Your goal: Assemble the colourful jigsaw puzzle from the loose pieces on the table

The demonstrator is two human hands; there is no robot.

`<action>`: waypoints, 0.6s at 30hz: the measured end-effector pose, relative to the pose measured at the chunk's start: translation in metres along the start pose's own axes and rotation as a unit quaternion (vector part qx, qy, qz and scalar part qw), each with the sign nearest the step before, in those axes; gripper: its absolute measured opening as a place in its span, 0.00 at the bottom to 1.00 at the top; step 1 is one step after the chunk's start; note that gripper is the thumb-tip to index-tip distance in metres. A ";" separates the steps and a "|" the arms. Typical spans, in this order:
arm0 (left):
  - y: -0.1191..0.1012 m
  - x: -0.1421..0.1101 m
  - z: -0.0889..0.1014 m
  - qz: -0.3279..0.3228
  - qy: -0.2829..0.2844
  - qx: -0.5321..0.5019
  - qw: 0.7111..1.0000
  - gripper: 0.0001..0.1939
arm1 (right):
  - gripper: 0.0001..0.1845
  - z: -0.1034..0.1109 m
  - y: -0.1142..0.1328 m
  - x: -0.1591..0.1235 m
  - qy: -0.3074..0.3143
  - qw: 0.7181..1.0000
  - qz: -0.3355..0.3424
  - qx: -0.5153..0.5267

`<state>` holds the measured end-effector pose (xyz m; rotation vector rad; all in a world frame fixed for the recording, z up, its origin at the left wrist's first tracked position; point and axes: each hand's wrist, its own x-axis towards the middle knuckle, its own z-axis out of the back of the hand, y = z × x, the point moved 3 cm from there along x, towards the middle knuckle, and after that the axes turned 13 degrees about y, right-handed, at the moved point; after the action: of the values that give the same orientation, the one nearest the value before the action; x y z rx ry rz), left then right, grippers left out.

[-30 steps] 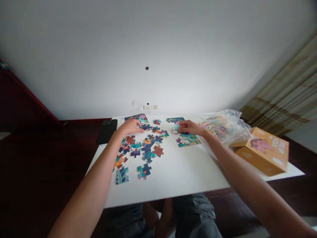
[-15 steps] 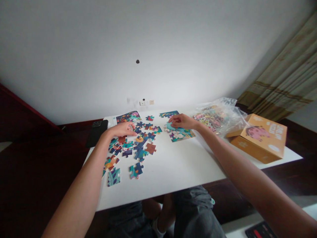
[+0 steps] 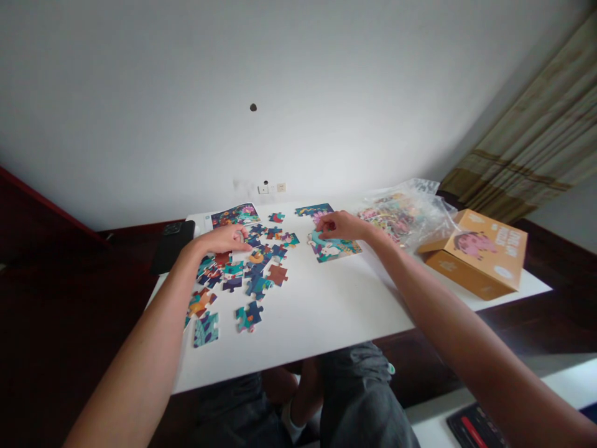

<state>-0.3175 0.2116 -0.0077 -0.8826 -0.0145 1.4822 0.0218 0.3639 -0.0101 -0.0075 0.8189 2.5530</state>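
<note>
Now pinching a teal jigsaw piece (image 3: 318, 238) in the narrowed fingers of the right hand (image 3: 342, 226) over the joined puzzle section (image 3: 342, 250), while curling the left hand (image 3: 224, 239) loosely above scattered pieces (image 3: 233, 269)

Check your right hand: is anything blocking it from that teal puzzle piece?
Nothing visible blocks it. Your right hand is already touching the teal jigsaw piece, beside the joined puzzle pieces. The clear plastic bag lies farther right, not between them.

Nothing could be read from where I stood – the orange cardboard box lid (image 3: 485, 267) bore lettering (image 3: 502, 235) beside a pink pig (image 3: 472, 244), too blurred to make out.
</note>
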 end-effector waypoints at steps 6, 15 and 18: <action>0.006 0.005 0.000 -0.005 -0.002 0.015 1.000 0.31 | 0.10 -0.001 0.002 0.000 0.010 1.000 -0.005 -0.020; 0.010 0.007 0.001 -0.002 -0.003 0.021 1.000 0.30 | 0.13 -0.004 0.002 0.002 -0.009 1.000 -0.009 -0.023; 0.006 0.004 0.001 -0.005 -0.021 0.029 0.999 0.28 | 0.15 -0.007 -0.005 0.004 -0.003 1.000 -0.019 -0.013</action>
<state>-0.3224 0.2142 -0.0122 -0.8035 -0.0068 1.4851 0.0191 0.3652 -0.0189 -0.0238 0.7756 2.5268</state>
